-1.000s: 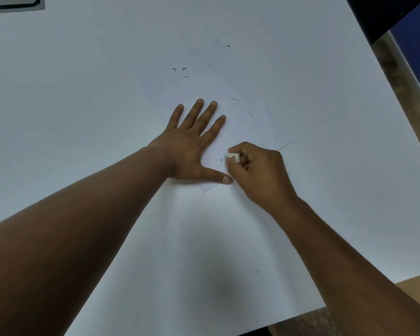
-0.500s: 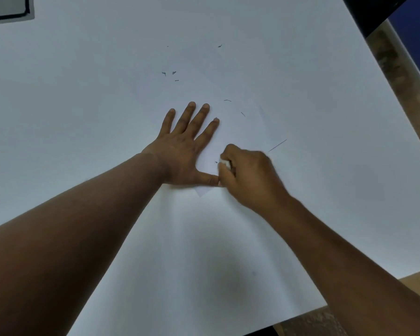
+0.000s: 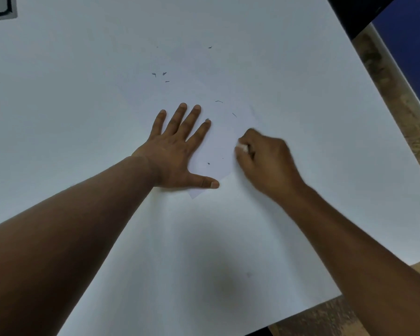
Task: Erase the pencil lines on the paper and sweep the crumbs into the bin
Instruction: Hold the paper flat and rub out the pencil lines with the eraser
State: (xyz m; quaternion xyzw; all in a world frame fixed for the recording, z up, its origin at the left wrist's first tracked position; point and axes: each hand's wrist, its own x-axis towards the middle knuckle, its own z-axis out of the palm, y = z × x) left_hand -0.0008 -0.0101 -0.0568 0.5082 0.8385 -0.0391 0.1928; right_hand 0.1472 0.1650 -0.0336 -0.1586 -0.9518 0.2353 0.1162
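We are pressing our left hand (image 3: 177,151), fingers spread flat, on the paper (image 3: 218,141). Just right of it, our right hand (image 3: 264,161) is pinching the white eraser (image 3: 242,147) on the paper. Dark crumbs (image 3: 164,75) are lying beyond the paper.

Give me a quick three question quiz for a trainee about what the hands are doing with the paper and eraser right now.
1. True or false: the left hand lies flat with fingers spread on the paper.
2. What does the right hand hold? A) a pencil B) a white eraser C) a brush
3. Fill in: dark eraser crumbs lie on the white table ______ the left hand's fingertips, farther from the person.

Key:
1. True.
2. B, the white eraser shows between the curled fingers.
3. Beyond.
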